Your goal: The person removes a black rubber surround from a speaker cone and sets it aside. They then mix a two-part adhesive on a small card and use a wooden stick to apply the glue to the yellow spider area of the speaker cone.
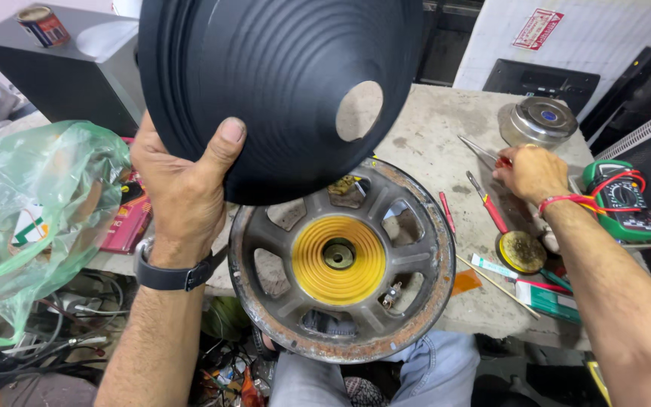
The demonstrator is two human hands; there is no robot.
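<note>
Speaker cone point(280, 83), black, ribbed in concentric rings with a round hole at its centre, was held tilted above the near edge of the table point(431, 128); the left hand point(182, 188) gripped its rim, thumb pressed on the outer face, fingers closed behind and hidden. Below it sat the rusted metal speaker frame point(340, 260) with a yellow corrugated disc point(338, 258) in its middle, overhanging the near edge. The right hand point(529, 172) lay toward the right edge, fingers curled on a red-handled tool point(484, 153); a green multimeter point(623, 200) stood just beside it. Judged light, thin and easily creased; best held at the rim, not the ribbed face.
</note>
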